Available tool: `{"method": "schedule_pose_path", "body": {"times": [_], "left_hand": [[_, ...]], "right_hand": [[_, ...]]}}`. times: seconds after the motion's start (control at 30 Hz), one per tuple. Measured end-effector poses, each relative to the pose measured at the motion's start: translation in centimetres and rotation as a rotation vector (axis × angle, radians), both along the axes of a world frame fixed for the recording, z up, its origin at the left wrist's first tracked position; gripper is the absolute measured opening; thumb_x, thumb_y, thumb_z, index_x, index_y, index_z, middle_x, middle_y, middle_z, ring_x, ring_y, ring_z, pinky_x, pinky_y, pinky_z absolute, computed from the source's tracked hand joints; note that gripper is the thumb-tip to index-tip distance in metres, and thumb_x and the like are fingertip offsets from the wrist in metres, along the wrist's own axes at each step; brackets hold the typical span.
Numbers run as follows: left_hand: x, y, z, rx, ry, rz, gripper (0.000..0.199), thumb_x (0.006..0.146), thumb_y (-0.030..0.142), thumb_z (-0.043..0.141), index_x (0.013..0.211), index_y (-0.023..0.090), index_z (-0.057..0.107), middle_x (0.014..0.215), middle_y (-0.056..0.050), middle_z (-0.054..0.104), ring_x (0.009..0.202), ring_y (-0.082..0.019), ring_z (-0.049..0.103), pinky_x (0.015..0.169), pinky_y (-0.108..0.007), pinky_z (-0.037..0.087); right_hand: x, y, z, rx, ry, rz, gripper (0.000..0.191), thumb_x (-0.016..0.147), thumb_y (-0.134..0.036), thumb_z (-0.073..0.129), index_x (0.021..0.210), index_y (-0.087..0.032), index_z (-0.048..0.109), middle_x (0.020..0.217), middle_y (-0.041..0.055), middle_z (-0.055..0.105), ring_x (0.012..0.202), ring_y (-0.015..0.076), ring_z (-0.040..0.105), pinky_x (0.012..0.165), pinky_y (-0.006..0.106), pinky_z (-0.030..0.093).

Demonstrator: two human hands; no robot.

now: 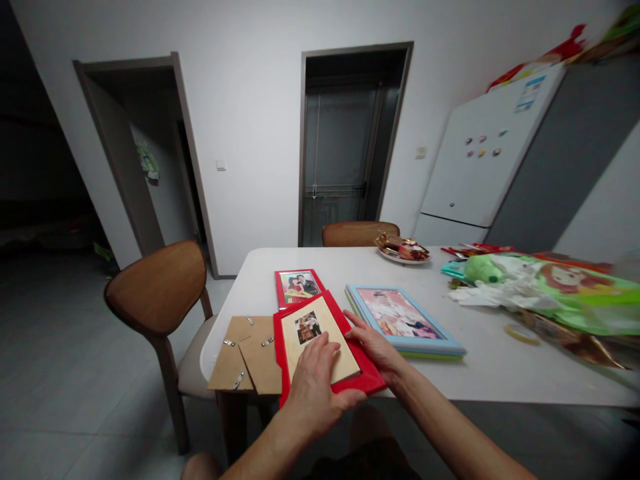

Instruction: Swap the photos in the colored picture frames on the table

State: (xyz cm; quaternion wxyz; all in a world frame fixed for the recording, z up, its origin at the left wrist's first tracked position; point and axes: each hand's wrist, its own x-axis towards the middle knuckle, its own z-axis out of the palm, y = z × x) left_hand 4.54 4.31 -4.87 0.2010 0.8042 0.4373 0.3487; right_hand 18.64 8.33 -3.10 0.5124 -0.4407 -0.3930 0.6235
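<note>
A red photo frame (369, 375) is tilted above the near edge of the white table. Inside its border lies a cream panel with a small picture (307, 328) of people on it. My right hand (373, 343) grips the frame's right side, partly hidden behind it. Across the lower part of the panel rests my left hand (320, 380), fingers stretched out and thumb spread toward the bottom edge. Just behind is a second red frame (300, 285) with a couple's photo. To the left lie brown backing boards (230, 363) with metal clips, partly overlapping.
A light blue frame (400, 320) lies on a green-edged one at right. Farther back stands a plate (403, 257) with wrapped items. Green plastic packaging (575, 293), crumpled tissue and a tape roll (523, 335) cover the right side. A wooden chair (160, 293) stands left.
</note>
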Motion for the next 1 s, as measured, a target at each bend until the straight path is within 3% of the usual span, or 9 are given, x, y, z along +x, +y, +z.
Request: {"method": "schedule_pose_path", "body": {"times": [0.1, 0.27, 0.4, 0.5, 0.63, 0.8, 1.0], "left_hand": [[-0.3, 0.1, 0.0, 0.042, -0.007, 0.041, 0.056, 0.066, 0.034, 0.063, 0.113, 0.010, 0.045, 0.127, -0.018, 0.037, 0.117, -0.028, 0.034, 0.097, -0.045, 0.030], [-0.5, 0.4, -0.4, 0.279, -0.016, 0.030, 0.051, 0.068, 0.010, 0.050, 0.118, 0.014, 0.038, 0.124, -0.012, 0.043, 0.115, -0.022, 0.037, 0.097, -0.040, 0.034], [-1.7, 0.4, 0.1, 0.412, -0.095, 0.094, 0.058, 0.067, 0.001, 0.039, 0.121, 0.018, 0.031, 0.118, -0.009, 0.047, 0.112, -0.019, 0.041, 0.093, -0.036, 0.038], [-3.8, 0.5, 0.8, 0.370, -0.211, 0.277, 0.058, 0.067, 0.004, 0.039, 0.123, 0.018, 0.028, 0.119, -0.010, 0.044, 0.109, -0.020, 0.043, 0.089, -0.035, 0.042], [-7.6, 0.8, 0.4, 0.225, -0.229, 0.475, 0.057, 0.066, 0.007, 0.041, 0.122, 0.014, 0.030, 0.122, -0.013, 0.042, 0.112, -0.023, 0.041, 0.095, -0.041, 0.034], [-10.7, 1.2, -2.6, -0.079, -0.114, 0.525, 0.050, 0.068, 0.012, 0.042, 0.117, 0.011, 0.036, 0.114, -0.013, 0.051, 0.105, -0.023, 0.049, 0.090, -0.041, 0.038], [-10.8, 1.8, -4.6, 0.004, 0.016, 0.431, 0.048, 0.069, 0.017, 0.043, 0.116, 0.009, 0.038, 0.122, -0.015, 0.044, 0.115, -0.023, 0.039, 0.096, -0.041, 0.032]], "right_hand": [[-0.2, 0.0, 0.2, -0.004, 0.017, 0.017, 0.073, 0.061, -0.014, 0.048, 0.128, -0.024, 0.023, 0.079, 0.0004, 0.065, 0.054, 0.0128, 0.059, 0.056, 0.027, 0.048], [-0.5, -0.1, 0.1, 0.051, -0.052, 0.003, 0.074, 0.061, -0.016, 0.053, 0.128, -0.023, 0.024, 0.069, -0.0022, 0.062, 0.047, 0.0103, 0.054, 0.050, 0.023, 0.044], [0.0, 0.5, -0.8, 0.083, -0.362, -0.016, 0.071, 0.062, -0.018, 0.054, 0.128, -0.017, 0.025, 0.056, -0.0046, 0.057, 0.046, 0.0111, 0.052, 0.046, 0.021, 0.040], [0.9, 1.4, -2.0, 0.169, -0.807, -0.067, 0.059, 0.064, -0.016, 0.048, 0.122, -0.012, 0.038, 0.056, -0.0007, 0.058, 0.050, 0.0133, 0.053, 0.049, 0.022, 0.039], [1.9, 2.0, -3.4, 0.332, -1.274, -0.143, 0.045, 0.066, -0.017, 0.045, 0.109, -0.009, 0.052, 0.081, 0.0103, 0.064, 0.072, 0.0186, 0.058, 0.065, 0.026, 0.039], [1.8, 1.8, -4.3, 0.403, -1.434, -0.109, 0.037, 0.070, -0.017, 0.042, 0.104, -0.010, 0.054, 0.093, 0.0136, 0.063, 0.083, 0.0197, 0.057, 0.072, 0.025, 0.037], [1.3, 1.3, -4.4, 0.391, -1.555, -0.083, 0.031, 0.071, -0.015, 0.042, 0.098, -0.010, 0.056, 0.087, 0.0132, 0.063, 0.078, 0.0191, 0.057, 0.068, 0.024, 0.036]]}}
